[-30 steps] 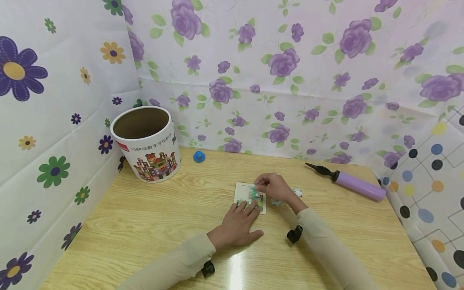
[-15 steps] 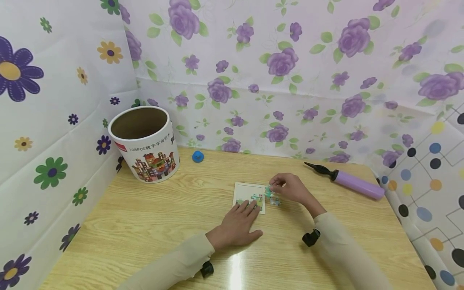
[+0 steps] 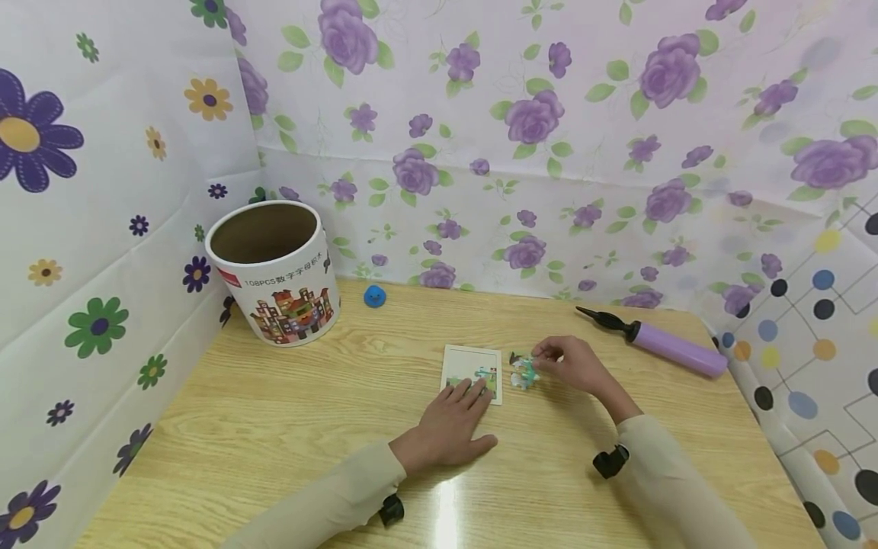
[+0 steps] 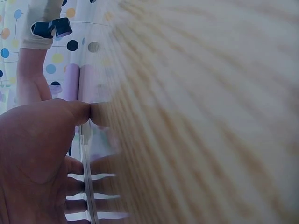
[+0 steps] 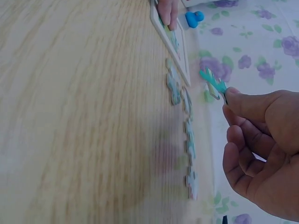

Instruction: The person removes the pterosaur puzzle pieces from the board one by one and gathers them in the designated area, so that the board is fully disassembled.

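My left hand [image 3: 453, 431] lies flat with straight fingers over the lower part of a small puzzle board [image 3: 473, 357]. A few fitted pieces show green and teal beyond its fingertips, while the board's upper part is bare cream. To the board's right, my right hand [image 3: 572, 364] pinches a teal puzzle piece [image 5: 213, 83] between thumb and index finger, raised over the table in the right wrist view. Several loose puzzle pieces [image 5: 190, 140] lie below it, beside the board's edge. The left fingertips hide part of the board's picture.
A large white bucket [image 3: 291, 297] with printed buildings stands at the back left. Near it sits a small blue rubber duck [image 3: 374, 296]. A purple hand pump [image 3: 675, 349] with a black nozzle lies at the right. Patterned cloth walls [image 3: 473, 191] border the wooden table [image 3: 329, 404].
My right hand has lifted a teal piece off the board and carried it rightward, over the loose pieces. The left hand has stayed on the board.
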The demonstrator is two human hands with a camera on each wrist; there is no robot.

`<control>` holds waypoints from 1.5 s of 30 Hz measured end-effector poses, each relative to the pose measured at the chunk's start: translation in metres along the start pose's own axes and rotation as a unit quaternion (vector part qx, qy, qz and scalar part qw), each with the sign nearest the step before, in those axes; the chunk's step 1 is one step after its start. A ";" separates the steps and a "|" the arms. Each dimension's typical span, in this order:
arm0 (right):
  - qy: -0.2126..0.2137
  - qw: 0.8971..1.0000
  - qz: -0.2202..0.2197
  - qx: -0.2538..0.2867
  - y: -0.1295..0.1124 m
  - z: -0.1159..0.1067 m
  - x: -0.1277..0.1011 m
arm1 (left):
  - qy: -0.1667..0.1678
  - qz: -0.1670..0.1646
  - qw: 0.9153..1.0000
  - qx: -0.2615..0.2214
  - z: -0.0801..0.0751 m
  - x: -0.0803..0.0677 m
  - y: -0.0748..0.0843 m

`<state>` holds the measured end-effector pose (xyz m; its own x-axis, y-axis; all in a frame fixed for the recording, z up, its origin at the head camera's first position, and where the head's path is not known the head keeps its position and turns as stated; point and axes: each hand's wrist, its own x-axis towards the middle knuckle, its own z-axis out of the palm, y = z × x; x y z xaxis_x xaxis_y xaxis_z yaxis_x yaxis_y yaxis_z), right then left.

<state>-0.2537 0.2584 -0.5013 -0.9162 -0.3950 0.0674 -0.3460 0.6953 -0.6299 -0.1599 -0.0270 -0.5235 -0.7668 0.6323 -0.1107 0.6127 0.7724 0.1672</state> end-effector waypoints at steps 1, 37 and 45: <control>0.000 1.000 0.001 -0.001 0.002 0.000 -0.002 | 0.000 0.001 1.000 -0.002 -0.001 0.000 0.000; 0.003 0.998 0.043 -0.037 0.030 0.010 -0.017 | 0.007 0.003 0.999 0.044 0.005 0.002 -0.001; 0.000 0.999 0.041 -0.036 0.031 0.010 -0.015 | 0.008 0.003 0.999 0.051 0.005 0.002 -0.001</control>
<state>-0.2483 0.2800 -0.5294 -0.9421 -0.3348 0.0172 -0.2830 0.7667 -0.5763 -0.1612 -0.0258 -0.5289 -0.7649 0.6371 -0.0946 0.6337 0.7707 0.0669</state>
